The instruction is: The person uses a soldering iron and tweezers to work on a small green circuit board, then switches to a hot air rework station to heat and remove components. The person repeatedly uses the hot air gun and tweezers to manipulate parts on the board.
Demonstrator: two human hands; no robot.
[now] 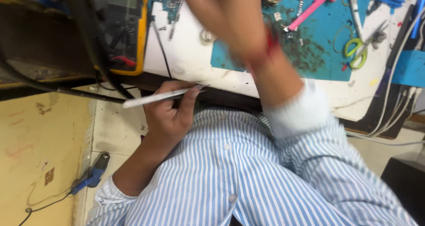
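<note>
The left hand [168, 115] pinched white tweezers [159, 96] between closed fingers, mid-repair. The right hand [226, 17], blurred, reached over the blue mat [318, 53]; its grip could not be told.

Electronics repair workshop. Beyond the left hand [170, 115]: yellow multimeter [126, 29] with dark leads, and a bare circuit board [167, 2]. Around the blurred right hand [230, 17]: teal work mat [318, 44] strewn with small parts, a pink-handled tool [310, 9], green-handled scissors [356, 51]. White cables [394, 106] hang further right.
</note>
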